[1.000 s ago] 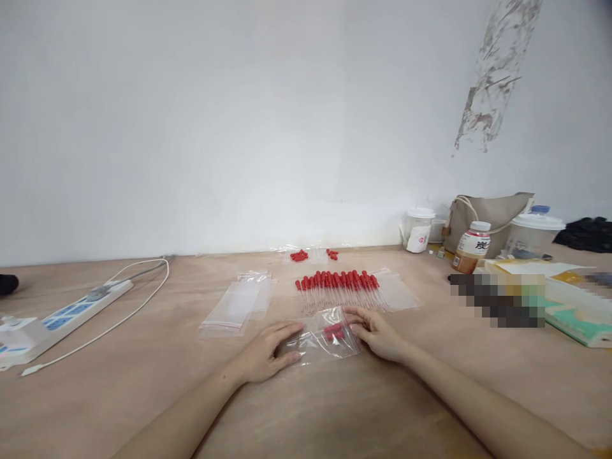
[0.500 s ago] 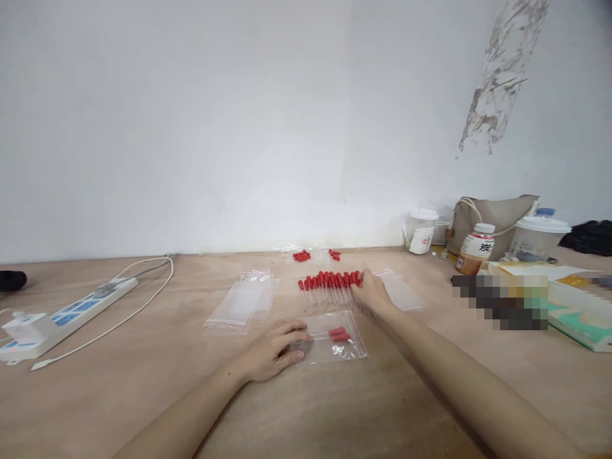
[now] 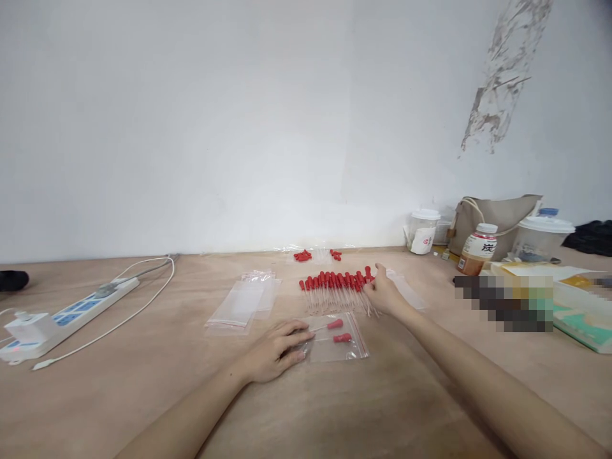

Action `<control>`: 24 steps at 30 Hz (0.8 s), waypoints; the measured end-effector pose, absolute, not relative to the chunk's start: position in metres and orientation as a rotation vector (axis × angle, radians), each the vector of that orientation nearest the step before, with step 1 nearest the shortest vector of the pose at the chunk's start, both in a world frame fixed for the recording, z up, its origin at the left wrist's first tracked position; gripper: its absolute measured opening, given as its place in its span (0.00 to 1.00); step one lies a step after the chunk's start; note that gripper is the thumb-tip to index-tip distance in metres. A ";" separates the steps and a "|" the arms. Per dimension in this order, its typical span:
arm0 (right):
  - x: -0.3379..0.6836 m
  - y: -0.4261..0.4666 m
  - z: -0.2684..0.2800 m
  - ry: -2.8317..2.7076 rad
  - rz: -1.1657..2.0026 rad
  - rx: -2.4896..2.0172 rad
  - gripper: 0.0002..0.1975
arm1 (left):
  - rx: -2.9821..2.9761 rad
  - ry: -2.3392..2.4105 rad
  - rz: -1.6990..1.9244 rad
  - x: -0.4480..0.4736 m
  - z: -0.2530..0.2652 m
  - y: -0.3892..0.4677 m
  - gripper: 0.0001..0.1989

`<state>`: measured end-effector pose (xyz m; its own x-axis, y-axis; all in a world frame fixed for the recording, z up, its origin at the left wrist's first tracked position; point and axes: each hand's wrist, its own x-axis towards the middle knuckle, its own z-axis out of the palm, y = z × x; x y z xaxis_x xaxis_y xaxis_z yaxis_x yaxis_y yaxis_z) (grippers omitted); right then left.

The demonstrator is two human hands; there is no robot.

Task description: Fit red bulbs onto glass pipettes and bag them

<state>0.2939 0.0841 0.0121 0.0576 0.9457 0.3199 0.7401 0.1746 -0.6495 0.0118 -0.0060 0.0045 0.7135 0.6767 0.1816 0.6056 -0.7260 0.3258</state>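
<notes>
Two red-bulbed droppers point(image 3: 342, 338) are lying apart inside the clear zip bag point(image 3: 327, 352), which is resting on the counter point(image 3: 306, 411), on the near side of the dropper row point(image 3: 332, 280) and well short of the counter's far edge. Left hand point(image 3: 275, 350) is resting over the bag's left edge, thumb and fingers parted, seemingly steadying it. Right hand point(image 3: 386, 294) is sitting at the row's right end; cannot tell whether it is gripping a dropper, its fingertips being partly hidden. Flat bags point(image 3: 243, 303) are lying left of the row. Judgement: holding by the bulb should be sparing the thin stems; handling one piece at a time should be keeping neighbours aligned. Left-hand pressure should be staying light, stems pointing towards those fingers.
</notes>
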 end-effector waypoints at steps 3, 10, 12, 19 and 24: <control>0.304 0.068 -0.002 -1.601 0.647 -1.369 0.35 | 2.672 1.028 0.428 0.012 0.005 -0.006 0.20; 0.292 0.050 -0.029 -1.137 0.994 -1.094 0.26 | 2.668 1.029 0.436 0.012 0.004 -0.005 0.20; 0.286 0.045 -0.029 -1.076 1.098 -1.042 0.21 | 2.669 1.033 0.434 0.011 0.004 -0.005 0.20; 0.286 0.035 -0.035 -1.356 1.132 -1.066 0.12 | 2.669 1.038 0.432 0.012 0.006 -0.006 0.20; 0.284 0.027 -0.025 -1.767 0.815 -1.172 0.09 | 2.669 1.032 0.434 0.012 0.006 -0.006 0.20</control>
<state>0.2843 0.0266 -0.0249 -0.2069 0.9344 0.2899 0.3864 0.3503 -0.8532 0.0122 -0.0065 0.0059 0.7050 0.6846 0.1851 0.6111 -0.7189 0.3313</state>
